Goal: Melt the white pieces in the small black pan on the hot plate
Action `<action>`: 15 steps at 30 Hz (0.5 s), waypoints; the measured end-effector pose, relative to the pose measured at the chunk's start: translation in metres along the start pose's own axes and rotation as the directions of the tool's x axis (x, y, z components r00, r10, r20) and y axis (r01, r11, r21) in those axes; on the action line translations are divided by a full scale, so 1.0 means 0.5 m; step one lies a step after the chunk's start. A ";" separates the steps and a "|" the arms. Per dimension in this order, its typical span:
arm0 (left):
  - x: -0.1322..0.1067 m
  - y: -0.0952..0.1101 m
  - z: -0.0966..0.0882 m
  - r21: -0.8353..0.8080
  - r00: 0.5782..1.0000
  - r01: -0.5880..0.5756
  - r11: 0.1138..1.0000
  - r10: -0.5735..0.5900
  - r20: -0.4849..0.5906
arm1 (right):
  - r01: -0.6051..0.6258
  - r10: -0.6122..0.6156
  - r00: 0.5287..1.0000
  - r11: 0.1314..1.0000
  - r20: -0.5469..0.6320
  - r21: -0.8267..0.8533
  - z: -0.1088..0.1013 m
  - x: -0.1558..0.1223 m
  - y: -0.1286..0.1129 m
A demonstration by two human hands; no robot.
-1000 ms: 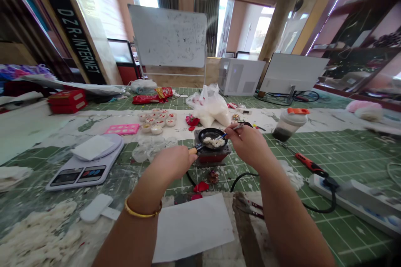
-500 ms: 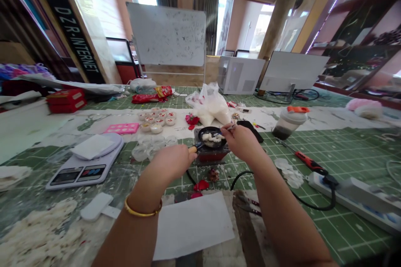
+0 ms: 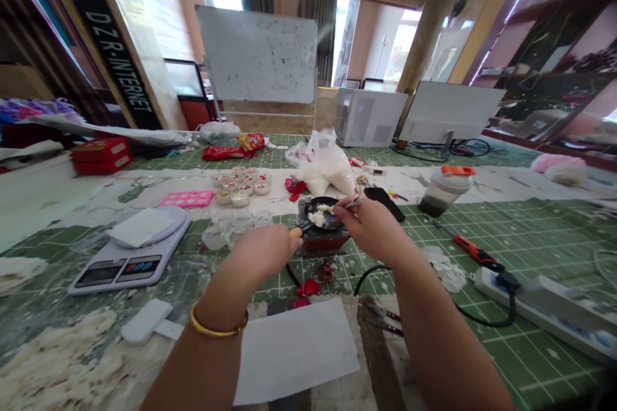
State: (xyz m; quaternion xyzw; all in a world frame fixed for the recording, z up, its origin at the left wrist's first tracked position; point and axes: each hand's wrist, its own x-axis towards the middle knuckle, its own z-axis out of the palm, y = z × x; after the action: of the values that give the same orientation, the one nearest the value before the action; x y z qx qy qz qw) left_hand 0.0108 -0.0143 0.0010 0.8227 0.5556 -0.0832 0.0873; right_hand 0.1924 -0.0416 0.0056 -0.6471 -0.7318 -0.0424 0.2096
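Observation:
My left hand [image 3: 265, 249], with a gold bangle on the wrist, is closed round the orange handle of a small black pan [image 3: 322, 216]. The pan sits on a little red hot plate [image 3: 324, 239] and holds white lumps [image 3: 318, 217]. My right hand [image 3: 371, 226] pinches a thin metal spoon [image 3: 348, 204] whose tip reaches into the white lumps in the pan.
A digital scale [image 3: 126, 250] stands at the left, with small filled cups [image 3: 241, 185] and a pink mould [image 3: 187, 198] behind it. A white plastic bag [image 3: 324, 164], a lidded cup [image 3: 444, 188], a red-handled tool [image 3: 475, 252], a power strip [image 3: 544, 302] and white paper [image 3: 296, 348] lie around.
My right hand has drawn slightly left and nearer, and the white lumps in the pan have been pushed together toward its left side. My left hand stays on the handle.

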 end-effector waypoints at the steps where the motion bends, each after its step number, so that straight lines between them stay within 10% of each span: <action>1: 0.000 0.000 0.000 -0.001 1.000 0.005 1.000 -0.005 -0.006 | -0.001 0.001 1.000 1.000 0.001 -0.005 0.000 0.000 -0.001; 15: 0.000 -0.001 0.003 -0.004 1.000 0.013 1.000 -0.013 -0.005 | -0.096 0.096 0.995 0.995 -0.010 0.015 0.005 0.003 0.010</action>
State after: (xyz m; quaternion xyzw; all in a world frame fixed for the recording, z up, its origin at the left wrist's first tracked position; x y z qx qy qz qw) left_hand 0.0101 -0.0144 -0.0004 0.8191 0.5613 -0.0806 0.0870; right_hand 0.1962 -0.0387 0.0028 -0.6798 -0.6990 -0.0303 0.2199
